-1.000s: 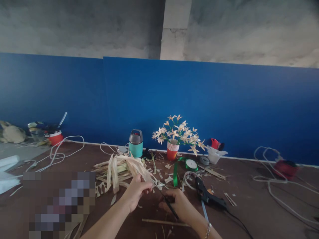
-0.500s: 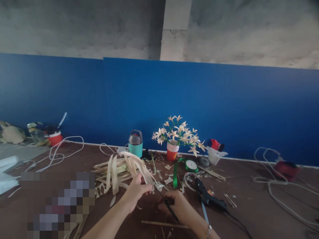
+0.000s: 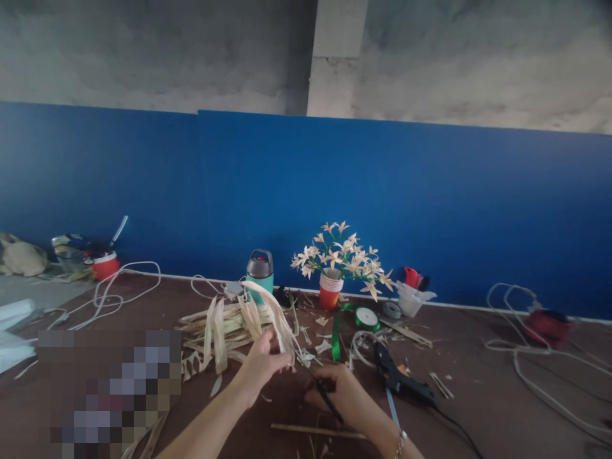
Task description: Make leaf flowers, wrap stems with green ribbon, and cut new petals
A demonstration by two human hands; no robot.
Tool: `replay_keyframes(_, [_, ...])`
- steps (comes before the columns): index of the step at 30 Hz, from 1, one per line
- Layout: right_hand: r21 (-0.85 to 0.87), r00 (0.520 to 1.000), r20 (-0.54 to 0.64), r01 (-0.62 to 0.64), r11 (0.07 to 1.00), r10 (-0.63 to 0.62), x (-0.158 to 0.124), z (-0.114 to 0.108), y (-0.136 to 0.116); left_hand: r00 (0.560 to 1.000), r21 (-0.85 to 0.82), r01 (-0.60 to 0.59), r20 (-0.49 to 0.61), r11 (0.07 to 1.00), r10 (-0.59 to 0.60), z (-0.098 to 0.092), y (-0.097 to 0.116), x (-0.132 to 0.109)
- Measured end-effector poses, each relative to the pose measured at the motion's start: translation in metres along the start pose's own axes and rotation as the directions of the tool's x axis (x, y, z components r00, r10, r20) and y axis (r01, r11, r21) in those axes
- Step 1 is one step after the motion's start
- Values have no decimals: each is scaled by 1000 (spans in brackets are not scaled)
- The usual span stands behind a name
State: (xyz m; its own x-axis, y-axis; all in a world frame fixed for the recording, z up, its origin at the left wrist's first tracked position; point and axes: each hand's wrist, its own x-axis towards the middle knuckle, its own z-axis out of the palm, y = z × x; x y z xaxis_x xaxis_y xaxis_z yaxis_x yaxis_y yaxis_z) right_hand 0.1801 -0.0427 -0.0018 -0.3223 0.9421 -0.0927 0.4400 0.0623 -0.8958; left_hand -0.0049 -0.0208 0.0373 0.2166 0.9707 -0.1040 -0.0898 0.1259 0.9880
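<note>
My left hand (image 3: 261, 368) pinches a long pale strip of dried husk (image 3: 273, 310), which arches up and away to the left. My right hand (image 3: 343, 394) is closed on black-handled scissors (image 3: 329, 403). Their blades point up and left at the lower end of the strip, close to my left fingertips. Whether the blades are touching the husk is too small to tell. Behind my left hand lies a pile of more dried husk (image 3: 217, 328).
A hot glue gun (image 3: 401, 379) lies right of my right hand. Green ribbon (image 3: 367, 317), a red cup of husk flowers (image 3: 329, 294) and a teal bottle (image 3: 259, 277) stand farther back. White cables (image 3: 521, 350) trail at right. Scraps litter the brown table (image 3: 459, 421).
The held husk strip has shifted slightly, its loose far end now lying a little higher and more to the right. Both hands stay almost in place.
</note>
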Motion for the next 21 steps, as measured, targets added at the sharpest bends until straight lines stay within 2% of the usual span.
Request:
replay_keyframes(3, [26, 999, -12, -40, 999, 40, 0, 2, -1, 1000, -14, -10, 28, 1000, 11, 1, -2, 0])
replay_keyframes(7, [5, 999, -48, 17, 1000, -17, 0, 2, -2, 999, -29, -8, 44, 1000, 9, 2, -5, 0])
replay_keyframes(14, [9, 998, -20, 63, 998, -63, -1, -1, -3, 999, -35, -13, 48, 999, 15, 0, -5, 0])
replay_keyframes(21, [10, 999, -2, 50, 999, -50, -2, -4, -5, 999, -29, 3, 51, 1000, -2, -2, -5, 1])
